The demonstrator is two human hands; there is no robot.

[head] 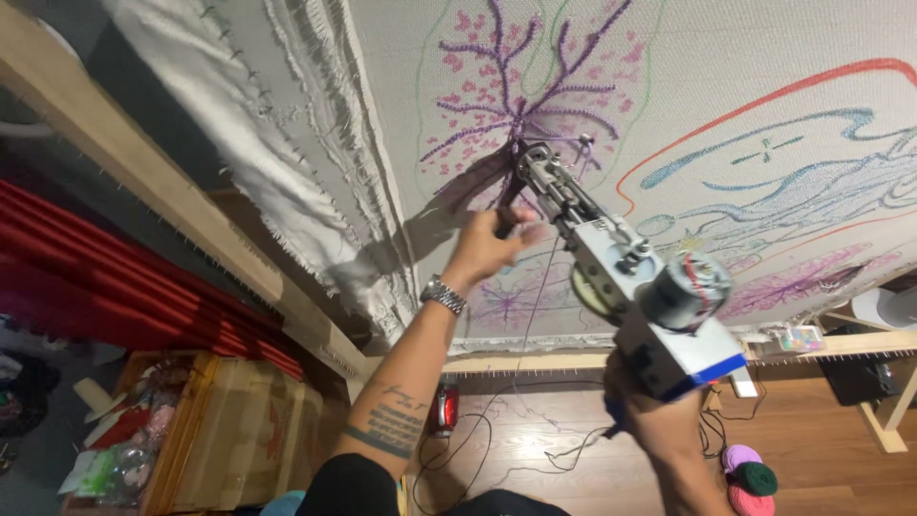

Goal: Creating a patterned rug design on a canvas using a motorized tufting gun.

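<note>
Tufting gun (611,263) held against stretched cloth (764,115), needle end at purple branch motif (521,96).
Long axis up-left to lower-right; left hand (492,244) fingers clamped on front grip (nearer tip), right hand (659,416) wrapped round rear handle, below motor.

— What packaging can you see from where you stand?

— At your lower left sits a brown cardboard box (250,430), its flaps lying flat, with a faint reddish mark printed on top. Just to its left, clear plastic bags (119,468) hold pink and green contents, heaped together.

— Anything on your right?

— A small clear plastic case (800,338) rests on the wooden rail there, with pastel bits inside; it may be a lidded box, but the view is too blurred to tell.

— Any screens or signs?

— None that you can make out.
</note>
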